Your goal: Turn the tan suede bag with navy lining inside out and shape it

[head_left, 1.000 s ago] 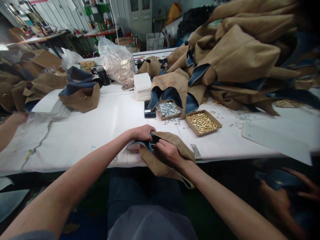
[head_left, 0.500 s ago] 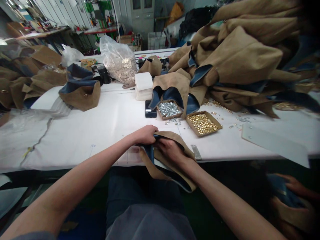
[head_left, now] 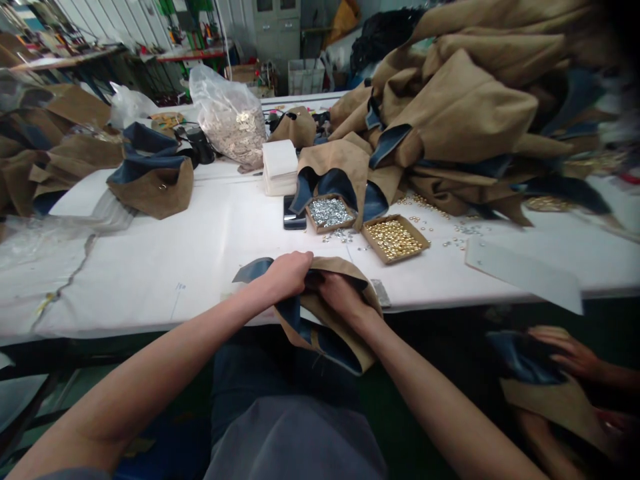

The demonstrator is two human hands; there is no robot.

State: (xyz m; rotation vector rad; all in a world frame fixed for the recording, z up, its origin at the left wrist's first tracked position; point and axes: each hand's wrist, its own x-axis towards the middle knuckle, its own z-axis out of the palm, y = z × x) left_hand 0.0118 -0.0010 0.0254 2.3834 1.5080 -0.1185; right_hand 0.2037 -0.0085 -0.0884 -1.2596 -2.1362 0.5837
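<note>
A tan fabric piece with a blue lining (head_left: 345,339) is bunched at the table's front edge, its lower part hanging over my lap. My left hand (head_left: 293,272) is closed on its upper edge, the thumb side toward the right. Curled inside the fold, my right hand (head_left: 340,293) sits just beside the left, its fingertips hidden by the cloth. Beyond them stand a small tray of silver metal fasteners (head_left: 330,212) and a tray of gold ones (head_left: 396,240). A phone (head_left: 294,213) lies left of the silver tray.
A heap of tan and blue pieces (head_left: 460,100) fills the right back. A finished-looking pouch (head_left: 153,183) lies left, near a clear bag of small parts (head_left: 233,127) and a white paper stack (head_left: 280,167). Another person's hand (head_left: 570,350) holds similar cloth at lower right.
The fabric has shifted in my hands, and a blue-lined flap now shows left of my left hand. The view has turned slightly right; the other person's hands and cloth show more.
</note>
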